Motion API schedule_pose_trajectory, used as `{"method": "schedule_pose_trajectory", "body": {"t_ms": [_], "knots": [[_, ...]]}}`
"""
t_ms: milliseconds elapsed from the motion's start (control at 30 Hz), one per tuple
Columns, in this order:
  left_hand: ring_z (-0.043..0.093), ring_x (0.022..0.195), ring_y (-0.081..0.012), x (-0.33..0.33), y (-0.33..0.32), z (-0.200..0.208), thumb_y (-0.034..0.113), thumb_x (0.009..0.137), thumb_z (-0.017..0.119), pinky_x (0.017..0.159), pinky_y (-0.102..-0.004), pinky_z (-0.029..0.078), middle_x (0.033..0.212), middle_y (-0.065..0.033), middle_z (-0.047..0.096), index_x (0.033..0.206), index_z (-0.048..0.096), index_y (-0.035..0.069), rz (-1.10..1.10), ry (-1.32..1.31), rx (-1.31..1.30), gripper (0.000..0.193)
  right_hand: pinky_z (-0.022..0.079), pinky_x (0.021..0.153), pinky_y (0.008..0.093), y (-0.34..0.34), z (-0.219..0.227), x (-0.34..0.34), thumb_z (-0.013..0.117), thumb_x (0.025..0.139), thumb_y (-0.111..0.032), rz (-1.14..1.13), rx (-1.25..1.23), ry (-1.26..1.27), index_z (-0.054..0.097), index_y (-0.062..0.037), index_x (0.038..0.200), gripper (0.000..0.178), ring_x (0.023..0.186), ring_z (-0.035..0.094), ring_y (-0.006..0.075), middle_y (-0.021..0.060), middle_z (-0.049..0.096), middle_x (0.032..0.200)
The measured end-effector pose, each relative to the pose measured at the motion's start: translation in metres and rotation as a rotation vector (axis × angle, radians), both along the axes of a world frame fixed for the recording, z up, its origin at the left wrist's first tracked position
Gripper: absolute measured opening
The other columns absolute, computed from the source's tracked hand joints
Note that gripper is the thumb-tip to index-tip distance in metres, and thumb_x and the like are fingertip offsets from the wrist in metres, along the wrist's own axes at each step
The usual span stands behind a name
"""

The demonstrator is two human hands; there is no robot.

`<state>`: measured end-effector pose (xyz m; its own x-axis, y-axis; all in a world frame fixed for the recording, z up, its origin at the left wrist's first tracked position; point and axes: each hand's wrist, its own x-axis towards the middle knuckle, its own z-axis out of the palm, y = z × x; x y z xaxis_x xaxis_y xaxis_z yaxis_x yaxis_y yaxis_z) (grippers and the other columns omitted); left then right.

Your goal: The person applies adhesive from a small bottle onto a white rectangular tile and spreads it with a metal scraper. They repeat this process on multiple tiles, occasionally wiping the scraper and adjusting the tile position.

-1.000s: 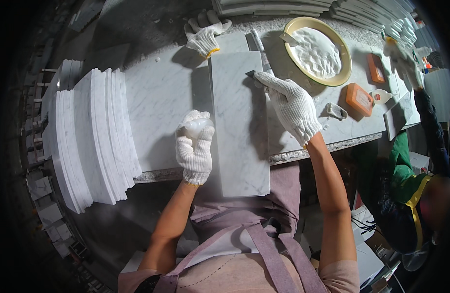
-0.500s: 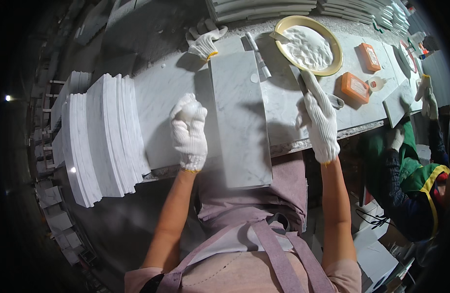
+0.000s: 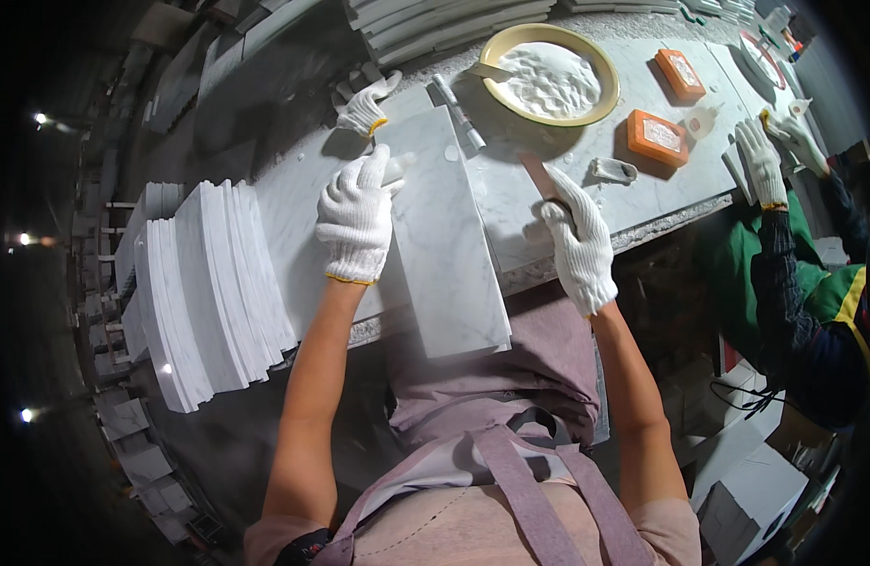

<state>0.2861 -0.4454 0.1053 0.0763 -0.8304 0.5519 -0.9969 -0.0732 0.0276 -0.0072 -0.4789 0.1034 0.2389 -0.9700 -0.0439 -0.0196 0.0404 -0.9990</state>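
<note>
My left hand [image 3: 358,215], in a white knit glove with a yellow-edged cuff, closes around a small translucent whitish bottle [image 3: 398,168]. The bottle points over the left edge of a long grey-white marble slab [image 3: 446,245]. That slab lies on the workbench, its near end sticking out past the front edge toward my apron. A small round whitish spot shows near its far end. To the slab's right, my gloved right hand [image 3: 580,241] grips a flat scraper blade [image 3: 537,175], which angles up and away; its handle is hidden by the fingers.
A yellow basin [image 3: 487,87] of white powder stands at the back, near a marker pen [image 3: 459,111] and a spare glove [image 3: 363,102]. Two orange boxes [image 3: 658,138] and a rolled grey-white piece [image 3: 614,170] lie right. Stacked slabs [image 3: 209,283] stand left. A co-worker's gloved hand [image 3: 761,162] is far right.
My left hand has turned and brought the bottle to the slab's left edge. My right hand has drawn away from the rolled piece, still holding the scraper. The co-worker's hands have moved.
</note>
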Motion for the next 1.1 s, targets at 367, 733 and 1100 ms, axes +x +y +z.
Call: {"method": "schedule_pose_trajectory", "body": {"t_ms": [367,733,1100], "knots": [[0.068,0.104,-0.0276,-0.002,-0.004,0.012,0.003,0.075,0.082,0.089,-0.0436,0.055,0.114,-0.006,0.07,0.131,0.068,0.016,-0.159,-0.171,-0.061,0.06,0.06,0.079,0.03,-0.007,-0.034,0.012,0.059,0.092,0.013,-0.151,-0.362,0.007,0.059,-0.0072,0.145,0.057,0.09,0.066,0.0155,0.0089,0.065,0.104],[0.066,0.106,-0.0288,-0.003,-0.011,0.012,0.003,0.078,0.076,0.091,-0.0437,0.053,0.113,-0.006,0.069,0.128,0.069,0.014,-0.186,-0.196,-0.045,0.051,0.06,0.077,0.0306,-0.008,-0.033,0.013,0.059,0.094,0.011,-0.193,-0.478,0.076,0.061,-0.0068,0.143,0.052,0.086,0.068,0.0163,0.0094,0.067,0.101],[0.064,0.11,-0.0265,-0.007,-0.012,0.017,0.01,0.083,0.072,0.096,-0.0428,0.052,0.112,-0.0033,0.066,0.129,0.069,0.017,-0.161,-0.23,0.001,0.047,0.059,0.078,0.032,-0.009,-0.035,0.012,0.059,0.093,0.011,-0.203,-0.493,0.087,0.062,-0.0074,0.142,0.053,0.086,0.068,0.0174,0.0104,0.067,0.102]]}}
